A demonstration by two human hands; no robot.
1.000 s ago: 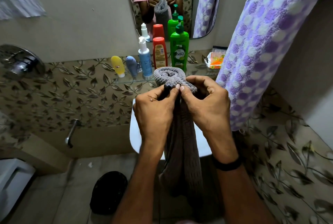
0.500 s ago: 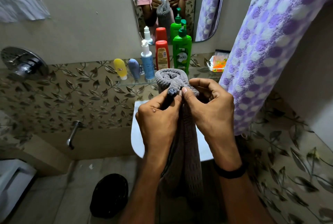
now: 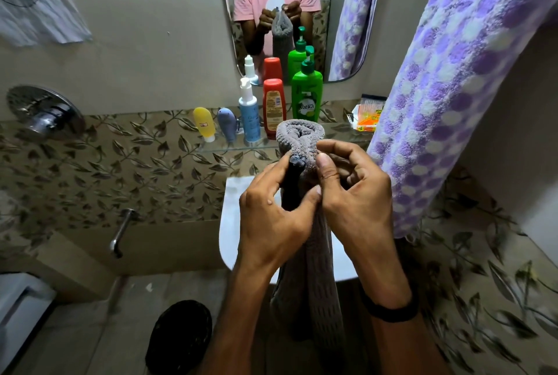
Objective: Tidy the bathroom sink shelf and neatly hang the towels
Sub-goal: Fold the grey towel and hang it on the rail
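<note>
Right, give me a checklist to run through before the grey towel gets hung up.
1. Both hands on grey towel: left hand and right hand pinch below the rolled top. Ok.
2. Towel tail free: hangs straight down over the sink. Ok.
3. Hook or rail for it: none in view. Cannot tell.
4. Shelf bottles upright: green bottle and red bottle stand. Ok.
5. Purple towel hung neatly: top out of frame. Cannot tell.
</note>
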